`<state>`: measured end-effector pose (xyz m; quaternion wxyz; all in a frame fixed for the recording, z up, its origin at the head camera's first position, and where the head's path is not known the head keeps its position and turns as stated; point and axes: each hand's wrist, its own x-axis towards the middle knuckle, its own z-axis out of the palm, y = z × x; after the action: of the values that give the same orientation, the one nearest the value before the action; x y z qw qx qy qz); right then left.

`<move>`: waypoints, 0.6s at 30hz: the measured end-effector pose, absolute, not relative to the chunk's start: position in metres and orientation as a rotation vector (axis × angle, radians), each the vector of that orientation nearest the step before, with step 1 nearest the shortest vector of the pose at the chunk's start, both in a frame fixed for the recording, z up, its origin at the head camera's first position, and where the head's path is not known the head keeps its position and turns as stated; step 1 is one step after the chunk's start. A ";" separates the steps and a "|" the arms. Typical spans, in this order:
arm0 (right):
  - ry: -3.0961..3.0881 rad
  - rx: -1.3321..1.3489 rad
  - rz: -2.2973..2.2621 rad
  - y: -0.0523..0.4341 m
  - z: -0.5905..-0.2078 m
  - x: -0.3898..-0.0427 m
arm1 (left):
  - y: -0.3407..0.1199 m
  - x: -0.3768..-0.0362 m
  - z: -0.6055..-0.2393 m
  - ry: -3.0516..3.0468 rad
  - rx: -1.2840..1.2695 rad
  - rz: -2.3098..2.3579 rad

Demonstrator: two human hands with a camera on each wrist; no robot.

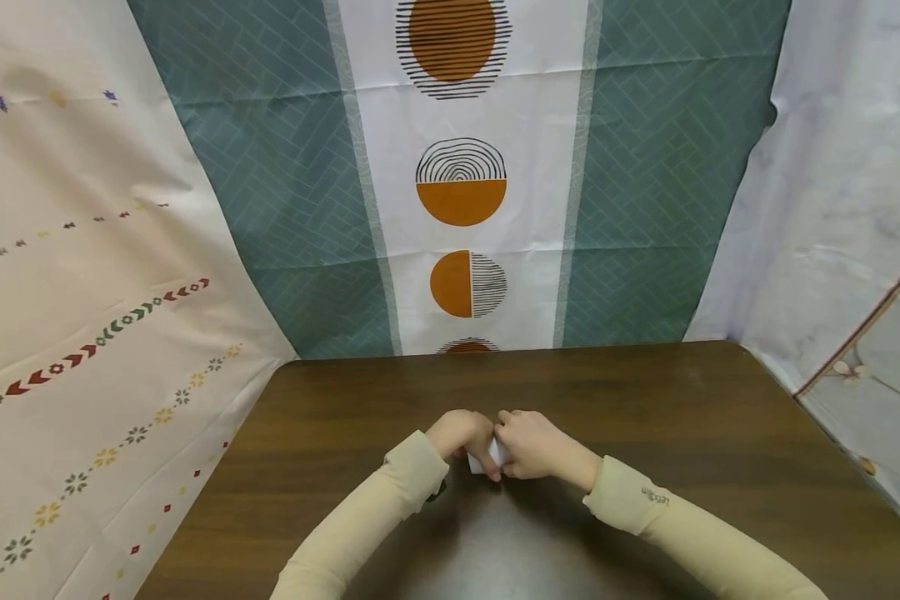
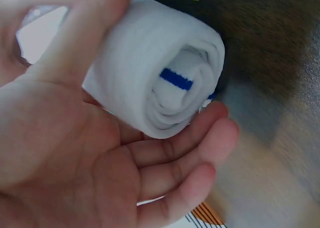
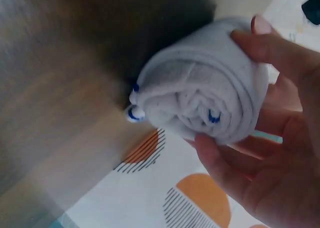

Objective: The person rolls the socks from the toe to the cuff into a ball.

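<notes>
A rolled white sock with blue marks is held between both hands just above the dark wooden table. My left hand curls round the roll's left end, thumb on top and fingers below. On the other end, my right hand grips with its thumb and fingers wrapped about the roll. In the head view the hands hide most of the sock. Both arms wear beige sleeves.
Patterned cloths hang behind and beside the table: a teal and white one with orange circles at the back, a beige one on the left, a pale one on the right.
</notes>
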<state>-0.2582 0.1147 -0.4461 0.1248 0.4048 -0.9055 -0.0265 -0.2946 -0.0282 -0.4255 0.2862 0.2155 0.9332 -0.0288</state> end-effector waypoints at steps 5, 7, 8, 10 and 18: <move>-2.783 1.210 0.116 0.114 -0.439 -0.271 | -0.031 -0.291 -0.424 2.590 0.677 -0.080; -2.857 1.209 0.184 0.113 -0.436 -0.277 | -0.033 -0.290 -0.424 2.623 0.705 -0.049; -2.902 1.208 0.229 0.112 -0.435 -0.280 | -0.034 -0.290 -0.424 2.646 0.716 -0.031; -2.999 1.196 0.327 0.111 -0.433 -0.287 | -0.036 -0.288 -0.425 2.705 0.739 -0.015; -3.323 1.003 0.593 0.108 -0.430 -0.307 | -0.037 -0.276 -0.429 2.983 0.793 0.015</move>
<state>-0.3074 0.1082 -0.4298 -0.1885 0.2796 -0.9268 0.1655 -0.2757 -0.0369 -0.4293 0.0274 0.2567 0.9661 0.0049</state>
